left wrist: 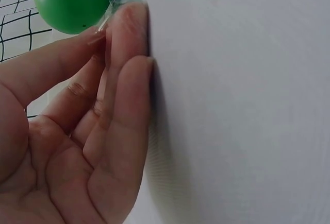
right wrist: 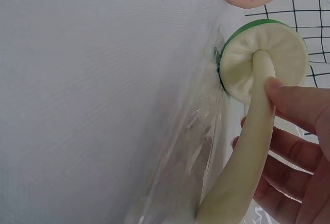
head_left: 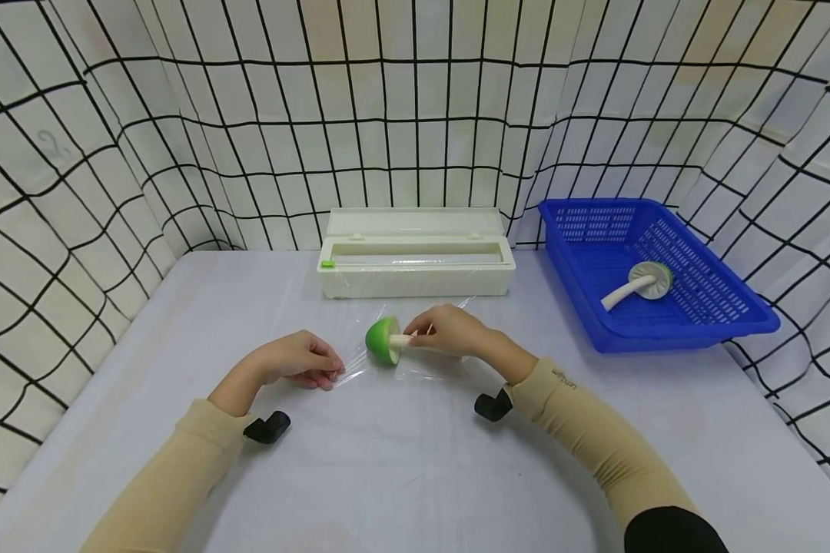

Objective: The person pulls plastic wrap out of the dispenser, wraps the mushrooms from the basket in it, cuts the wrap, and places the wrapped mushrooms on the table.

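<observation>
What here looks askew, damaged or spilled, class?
Nothing is spilled or broken. The cling film under the green toy mushroom lies wrinkled, pinched by the left hand; the right hand holds the stem.

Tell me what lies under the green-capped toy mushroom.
A sheet of clear cling film lies under the green-capped toy mushroom, on the white table. The left hand pinches its edge; the right hand holds the stem. The film beneath the right hand is hidden.

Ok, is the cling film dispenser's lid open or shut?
Open. The cling film dispenser has its lid tipped back against the wall, with the roll showing inside.
</observation>
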